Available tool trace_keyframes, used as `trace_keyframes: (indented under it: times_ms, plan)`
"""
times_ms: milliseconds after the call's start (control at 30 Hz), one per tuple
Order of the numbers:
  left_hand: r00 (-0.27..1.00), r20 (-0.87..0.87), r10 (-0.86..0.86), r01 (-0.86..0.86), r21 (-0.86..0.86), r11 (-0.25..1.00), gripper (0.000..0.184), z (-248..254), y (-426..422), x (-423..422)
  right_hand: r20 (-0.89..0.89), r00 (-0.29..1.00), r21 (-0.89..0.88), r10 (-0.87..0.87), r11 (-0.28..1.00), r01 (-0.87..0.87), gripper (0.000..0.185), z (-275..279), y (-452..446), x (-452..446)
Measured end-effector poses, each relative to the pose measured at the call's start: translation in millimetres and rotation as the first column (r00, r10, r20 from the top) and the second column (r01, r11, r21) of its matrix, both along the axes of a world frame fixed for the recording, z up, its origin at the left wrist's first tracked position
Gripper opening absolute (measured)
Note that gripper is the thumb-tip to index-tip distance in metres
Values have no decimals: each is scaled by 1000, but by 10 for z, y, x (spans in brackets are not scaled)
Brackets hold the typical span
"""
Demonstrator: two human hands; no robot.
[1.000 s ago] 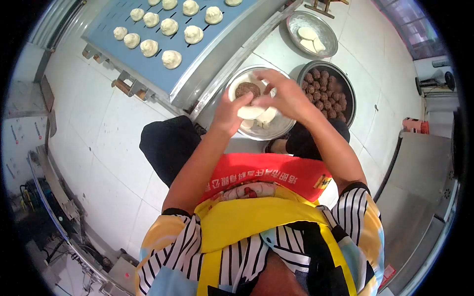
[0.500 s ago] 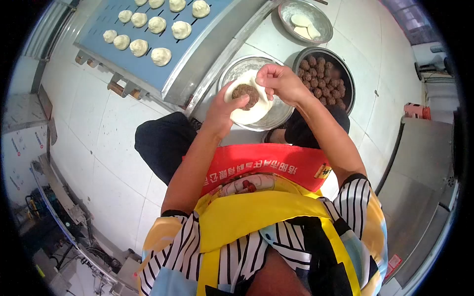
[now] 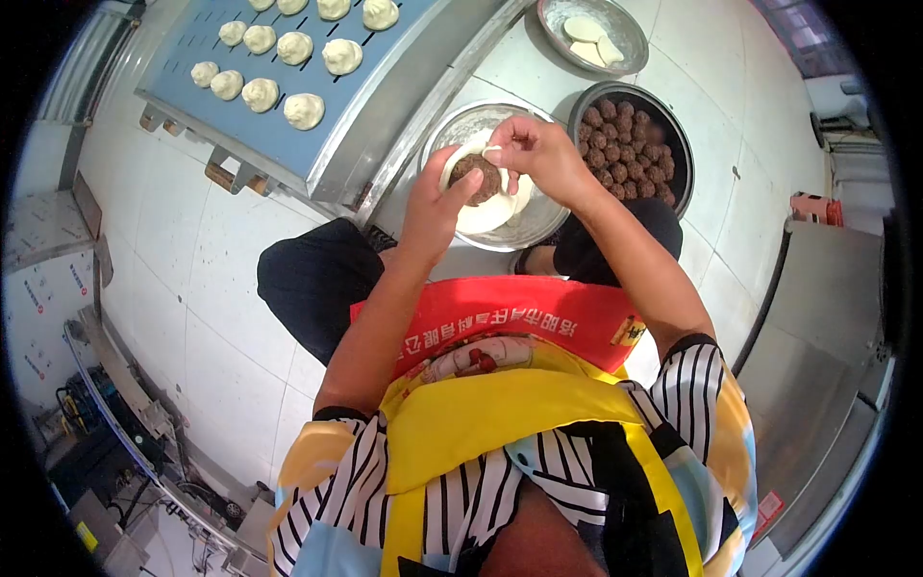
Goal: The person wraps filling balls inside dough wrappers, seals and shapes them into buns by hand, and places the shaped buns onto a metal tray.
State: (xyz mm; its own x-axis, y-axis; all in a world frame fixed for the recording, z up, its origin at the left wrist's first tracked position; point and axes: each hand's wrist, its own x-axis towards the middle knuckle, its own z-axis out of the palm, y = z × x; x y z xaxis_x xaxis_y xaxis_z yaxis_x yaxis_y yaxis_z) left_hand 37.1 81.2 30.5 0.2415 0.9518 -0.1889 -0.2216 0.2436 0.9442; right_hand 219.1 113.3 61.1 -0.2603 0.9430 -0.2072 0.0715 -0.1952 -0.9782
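In my left hand (image 3: 430, 210) lies a round dough wrapper (image 3: 484, 217) with a brown ball of filling (image 3: 476, 180) on it. The left thumb presses on the filling. My right hand (image 3: 544, 160) pinches the wrapper's far right edge between thumb and fingertips, lifting it into a fold. Beneath both hands is a metal bowl (image 3: 540, 231), floury inside, with what looks like more dough partly hidden by the hands. Right of it, a dark round pan (image 3: 686, 154) holds many filling balls (image 3: 627, 152).
Several shaped buns (image 3: 304, 112) sit in rows on a slotted blue surface (image 3: 216, 117) with a metal edge at upper left. A second metal bowl (image 3: 632, 60) with flat dough pieces (image 3: 584, 30) stands at the top. A steel cabinet (image 3: 817, 327) is at right.
My right fingers have drawn the wrapper's edge further up and inward beside the filling. The far side of the wrapper now stands up around the ball. The view has shifted slightly.
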Motion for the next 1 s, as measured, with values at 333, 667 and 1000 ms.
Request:
trace_keyframes:
  times_ms: [333, 667, 1000]
  plan:
    - [991, -114, -76, 73, -33, 997, 43, 91, 98, -133, -135, 991, 47, -5, 999, 11, 8, -150, -49, -57]
    - [940, -313, -138, 167, 66, 984, 37, 64, 112, -191, -9, 992, 293, 124, 949, -116, 6, -74, -52, -47]
    - [899, -436, 37, 31, 149, 988, 44, -27, 129, -84, 155, 988, 263, 17, 963, -58, 8, -82, -78, -70]
